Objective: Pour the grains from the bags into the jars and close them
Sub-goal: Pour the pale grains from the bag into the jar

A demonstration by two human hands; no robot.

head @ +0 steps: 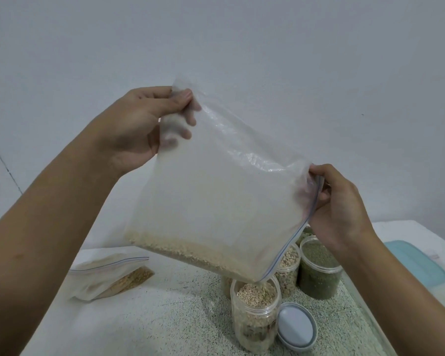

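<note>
Over a speckled grey tabletop [165, 317] low in frame, before a pale wall [242, 34], the left hand [136, 124] and right hand [337, 201] pinch a clear zip-top plastic bag [216, 188] of beige grains.

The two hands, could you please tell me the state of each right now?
Left hand: closed, pinching the zip bag by its top corner.
Right hand: closed, pinching the same bag at its zip edge.

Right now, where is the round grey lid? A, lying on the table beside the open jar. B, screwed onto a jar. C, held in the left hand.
A: the grey lid lies on the table next to the open jar, while the left hand grips the bag by its upper corner.
</note>
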